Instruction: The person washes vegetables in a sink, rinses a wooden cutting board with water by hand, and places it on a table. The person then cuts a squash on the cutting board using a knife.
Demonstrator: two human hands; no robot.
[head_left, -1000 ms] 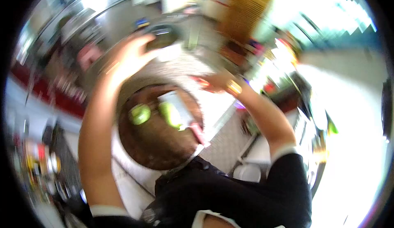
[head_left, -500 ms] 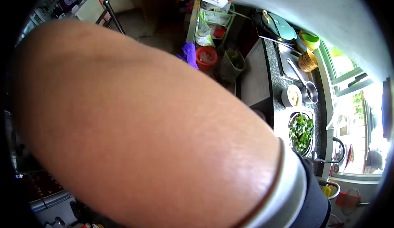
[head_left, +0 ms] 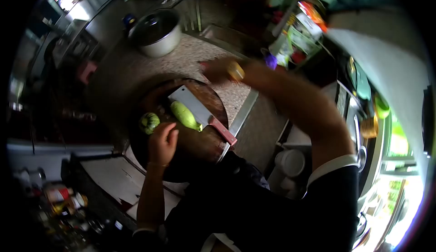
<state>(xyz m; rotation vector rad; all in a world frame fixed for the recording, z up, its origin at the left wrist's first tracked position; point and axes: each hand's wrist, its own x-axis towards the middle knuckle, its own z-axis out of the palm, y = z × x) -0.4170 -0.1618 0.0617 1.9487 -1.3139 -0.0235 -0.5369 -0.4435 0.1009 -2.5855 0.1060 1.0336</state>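
Note:
A round wooden chopping board (head_left: pixel 206 91) lies before me on the speckled counter. On it rests a cleaver (head_left: pixel 190 101) with a reddish handle, and a pale green zucchini (head_left: pixel 183 114) lies alongside its blade. A darker, striped green squash (head_left: pixel 149 123) is at the board's left side. My left hand (head_left: pixel 163 144) hovers just below this squash, fingers loosely bent and apart, with nothing visible in it; contact with the squash cannot be made out. Over the counter beyond the board, my right hand (head_left: pixel 218 71) is smeared by motion, a gold-coloured band at its wrist. Something red shows beside it.
A large pot (head_left: pixel 160 45) with a dark lid stands at the counter's far side. Bottles and jars (head_left: pixel 68 200) crowd the lower left. White buckets (head_left: pixel 290 162) sit low on the right, below the other counter. A shelf rack (head_left: pixel 305 37) stands behind.
The view has swung from the sink side to the chopping board. The arm that filled the picture has moved away, and both hands, the cleaver and the squashes now show.

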